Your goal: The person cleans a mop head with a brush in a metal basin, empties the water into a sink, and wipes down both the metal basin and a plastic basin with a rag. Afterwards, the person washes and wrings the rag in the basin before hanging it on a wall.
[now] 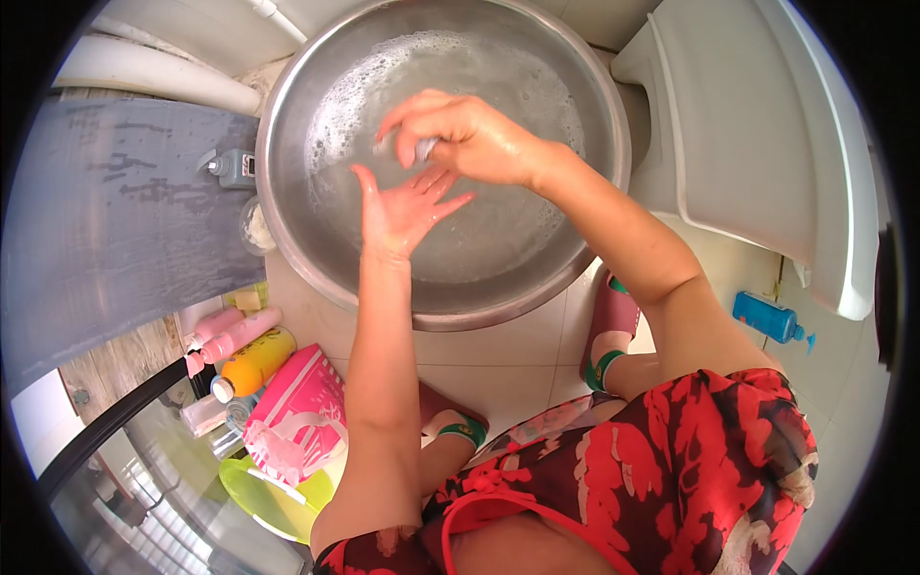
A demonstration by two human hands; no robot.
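Note:
A large round metal basin [441,311] holds cloudy water with white suds [335,125] along its back and left side. Over the water, my left hand [407,206] is wet, palm up, its fingers spread and holding nothing. Just above it and to the right is my right hand [460,139], its fingers curled around a small whitish object [425,149] that I cannot make out clearly. Part of that object is hidden by the fingers.
A grey pump bottle [233,169] stands on the grey surface [125,211] at the left. Pink bottles [240,333], an orange bottle [257,362], a pink bag [297,412] and a green basin [259,503] are lower left. A blue bottle [765,316] lies at the right.

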